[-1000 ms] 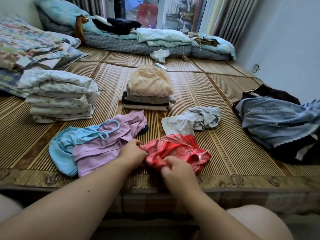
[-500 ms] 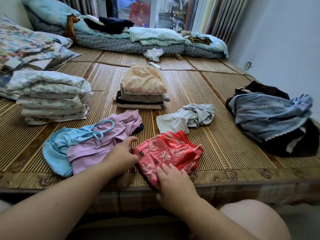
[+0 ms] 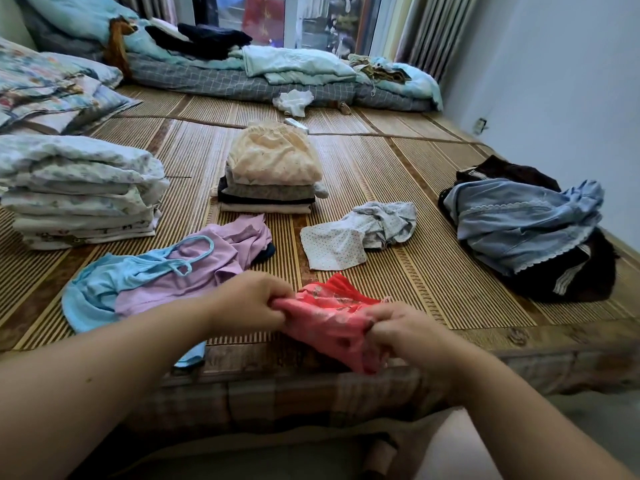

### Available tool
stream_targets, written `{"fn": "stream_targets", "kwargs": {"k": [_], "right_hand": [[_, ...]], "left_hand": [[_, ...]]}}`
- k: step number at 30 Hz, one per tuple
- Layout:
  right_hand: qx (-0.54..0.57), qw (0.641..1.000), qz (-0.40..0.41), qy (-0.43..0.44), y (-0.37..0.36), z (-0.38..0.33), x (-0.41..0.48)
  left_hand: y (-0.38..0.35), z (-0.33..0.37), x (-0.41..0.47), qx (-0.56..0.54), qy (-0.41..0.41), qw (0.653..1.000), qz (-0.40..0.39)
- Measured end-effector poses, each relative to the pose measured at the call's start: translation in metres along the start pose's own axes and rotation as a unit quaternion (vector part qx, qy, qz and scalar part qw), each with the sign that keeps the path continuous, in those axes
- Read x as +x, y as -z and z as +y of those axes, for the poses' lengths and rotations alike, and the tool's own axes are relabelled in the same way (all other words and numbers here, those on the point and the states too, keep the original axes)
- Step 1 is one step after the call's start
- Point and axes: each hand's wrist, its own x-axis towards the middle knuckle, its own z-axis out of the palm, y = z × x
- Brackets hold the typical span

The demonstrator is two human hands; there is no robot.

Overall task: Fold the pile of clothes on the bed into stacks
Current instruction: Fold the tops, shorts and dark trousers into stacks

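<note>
grip: I see left hand (image 3: 250, 299) and right hand (image 3: 407, 336) each pinching one end of the red printed garment (image 3: 329, 315) | where: bunched over the bamboo mat's (image 3: 433, 271) near edge, beside the lilac top (image 3: 194, 275) | handling: I judge it light and limp; hold it at opposite hem corners, pulled taut.

seen from beside the bed (image 3: 540, 344) | left forearm (image 3: 104, 375): bare, unsleeved, one small dark mole midway along | right forearm (image 3: 512, 410): bare, unsleeved | left grip (image 3: 249, 299), right grip (image 3: 405, 327): bare fingers | leg (image 3: 443, 455): bare, below the bed's near edge
</note>
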Motion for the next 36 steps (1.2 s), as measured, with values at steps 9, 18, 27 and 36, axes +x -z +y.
{"fn": "stream_targets", "kwargs": {"k": [9,18,27,36], "right_hand": [[-0.088,0.924,0.324,-0.184,0.026,0.03,0.043],[-0.013,0.955,0.183,-0.234,0.003,0.024,0.054],[0.121,0.951,0.247,-0.139,0.003,0.033,0.058],[0.347,0.916,0.192,-0.05,0.017,-0.009,0.066]], "left_hand": [[-0.017,0.014,0.079,-0.06,0.224,0.97,0.073],[-0.039,0.016,0.1,-0.008,0.309,0.951,0.0],[-0.038,0.012,0.092,-0.444,0.278,0.851,-0.037],[-0.003,-0.002,0.067,-0.535,0.181,0.823,0.051]]}}
